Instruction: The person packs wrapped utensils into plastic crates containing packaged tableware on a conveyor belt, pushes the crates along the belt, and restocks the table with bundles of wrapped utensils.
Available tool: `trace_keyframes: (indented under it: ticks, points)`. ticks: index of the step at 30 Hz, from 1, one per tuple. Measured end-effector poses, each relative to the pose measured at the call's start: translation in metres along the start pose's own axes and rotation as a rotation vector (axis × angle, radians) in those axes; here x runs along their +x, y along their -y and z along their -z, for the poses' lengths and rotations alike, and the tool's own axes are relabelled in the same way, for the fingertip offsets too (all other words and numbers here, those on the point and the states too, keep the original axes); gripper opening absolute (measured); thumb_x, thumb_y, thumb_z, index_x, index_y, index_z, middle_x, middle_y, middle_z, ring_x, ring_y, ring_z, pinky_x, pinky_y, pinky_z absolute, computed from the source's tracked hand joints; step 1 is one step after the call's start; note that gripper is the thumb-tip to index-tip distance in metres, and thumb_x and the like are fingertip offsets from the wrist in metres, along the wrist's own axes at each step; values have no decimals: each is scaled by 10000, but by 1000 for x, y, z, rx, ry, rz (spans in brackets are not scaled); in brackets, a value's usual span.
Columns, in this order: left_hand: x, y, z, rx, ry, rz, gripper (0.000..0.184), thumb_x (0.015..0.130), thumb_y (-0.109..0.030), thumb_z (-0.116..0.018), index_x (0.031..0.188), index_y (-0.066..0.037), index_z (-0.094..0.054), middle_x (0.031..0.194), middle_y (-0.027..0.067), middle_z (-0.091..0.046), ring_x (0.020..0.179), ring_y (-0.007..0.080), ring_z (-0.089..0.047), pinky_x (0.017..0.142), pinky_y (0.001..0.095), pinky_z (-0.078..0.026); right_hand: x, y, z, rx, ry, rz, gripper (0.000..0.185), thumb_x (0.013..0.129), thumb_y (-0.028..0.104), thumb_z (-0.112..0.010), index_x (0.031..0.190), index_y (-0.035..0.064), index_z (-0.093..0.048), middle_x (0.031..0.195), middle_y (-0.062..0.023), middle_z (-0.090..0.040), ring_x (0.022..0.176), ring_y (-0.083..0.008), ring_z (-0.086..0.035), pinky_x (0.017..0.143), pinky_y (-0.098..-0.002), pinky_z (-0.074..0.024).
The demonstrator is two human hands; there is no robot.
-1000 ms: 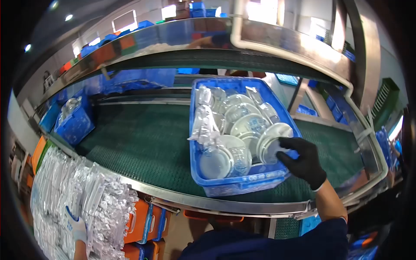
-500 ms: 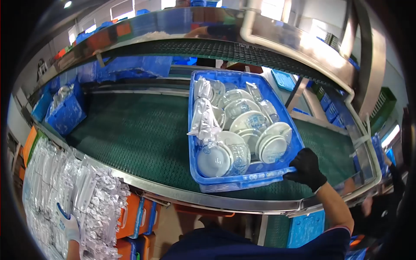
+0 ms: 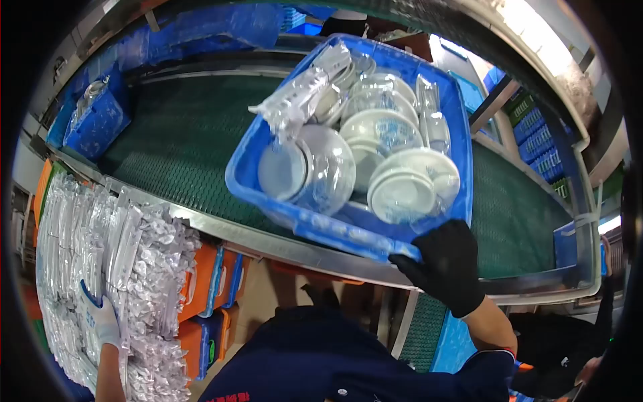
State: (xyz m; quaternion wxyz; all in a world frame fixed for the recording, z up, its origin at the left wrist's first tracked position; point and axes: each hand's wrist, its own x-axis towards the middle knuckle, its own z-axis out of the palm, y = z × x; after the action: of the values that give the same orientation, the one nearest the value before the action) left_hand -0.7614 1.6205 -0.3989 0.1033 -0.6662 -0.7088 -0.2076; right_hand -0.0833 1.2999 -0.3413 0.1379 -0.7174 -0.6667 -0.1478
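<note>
A blue plastic crate (image 3: 348,234) sits tilted across the green conveyor belt, its near end over the metal edge. Inside are film-wrapped sets of white bowls and plates (image 3: 402,194), and long clear-wrapped packs (image 3: 301,94) lie on its left side. My right hand (image 3: 445,264), in a black glove, grips the near right corner of the crate rim. At lower left, my left hand (image 3: 100,321), in a white glove with blue on the finger side, rests on a large pile of narrow clear-wrapped packs (image 3: 134,268). Its visible fingers are stretched out; some are hidden against the packs.
Another blue crate (image 3: 100,124) with wrapped items stands at the belt's (image 3: 194,127) far left. Orange crates (image 3: 201,281) are stacked under the metal edge. A metal frame (image 3: 589,201) rises at right. A co-worker in dark clothes (image 3: 562,348) is at lower right.
The crate has come nearer and turned, its near end now over the belt's metal edge, with my right hand still on the rim. My left hand has shifted slightly on the packs. The view tilts lower.
</note>
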Motion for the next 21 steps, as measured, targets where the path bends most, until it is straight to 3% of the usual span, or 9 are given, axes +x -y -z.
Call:
trace_keyframes:
  ticks: [3, 4, 5, 7, 9, 11, 12, 15, 21]
  points:
    - [3, 10, -7, -64, -37, -28, 781, 889, -22, -617, 1603, -167, -337, 1503, 210, -481, 1352, 410, -493, 1125, 450, -393, 16, 18, -14, -1, -56, -18, 338, 771, 378, -851, 786, 84, -686, 680, -87, -570, 652, -294, -550, 645, -436, -415]
    - [3, 10, -12, -341, 5, 32, 792, 877, -32, -627, 1602, -179, -343, 1502, 214, -481, 1341, 410, -499, 1116, 456, -394, 22, 23, -19, 10, -76, -39, 332, 786, 382, -841, 793, 86, -691, 660, -91, -562, 640, -295, -545, 641, -435, -412]
    - [1, 0, -8, -356, -4, 28, 792, 877, -32, -627, 1602, -179, -343, 1502, 214, -481, 1341, 410, -499, 1116, 456, -394, 28, 29, -22, 20, -96, -58, 327, 800, 385, -831, 801, 87, -695, 640, -95, -554, 628, -296, -540, 637, -434, -409]
    - [-3, -15, 5, -109, 59, 60, 788, 895, 30, -542, 1623, -116, -280, 1590, 220, -389, 1399, 363, -489, 1171, 385, -358, 45, 44, -27, -11, -149, -51, 320, 823, 388, -813, 825, 87, -704, 609, -101, -537, 605, -298, -531, 630, -437, -404]
    - [-3, -18, 5, -110, 19, 5, 804, 884, 59, -527, 1626, -98, -261, 1588, 204, -398, 1390, 351, -501, 1176, 374, -353, 64, 63, -36, 75, -220, -79, 306, 836, 370, -804, 833, 84, -698, 607, -105, -527, 603, -293, -531, 625, -443, -404]
    - [-4, -43, 19, 6, 128, 136, 808, 878, 80, -516, 1626, -89, -260, 1593, 183, -399, 1405, 331, -484, 1181, 364, -341, 88, 85, -48, 36, -235, -102, 299, 848, 348, -791, 848, 71, -679, 606, -110, -529, 593, -293, -534, 616, -451, -409]
    - [7, 7, -16, -211, 41, 50, 812, 876, 74, -525, 1627, -102, -271, 1587, 170, -416, 1399, 318, -492, 1163, 361, -359, 102, 100, -54, 82, -298, -113, 308, 852, 353, -782, 851, 66, -669, 607, -111, -531, 586, -297, -534, 614, -453, -413]
    - [-2, -23, 4, -292, 95, 119, 817, 871, 67, -540, 1626, -108, -283, 1578, 167, -434, 1393, 317, -497, 1151, 361, -368, 137, 127, -77, 168, -424, -129, 355, 852, 387, -761, 866, 48, -656, 619, -116, -556, 563, -301, -534, 607, -452, -426]
    - [10, 10, -32, -275, -53, -26, 833, 863, 79, -528, 1628, -144, -287, 1556, 177, -451, 1340, 342, -538, 1098, 385, -426, 213, 165, -124, -10, -627, -6, 495, 847, 504, -717, 861, 14, -654, 662, -169, -621, 625, -343, -625, 624, -473, -474]
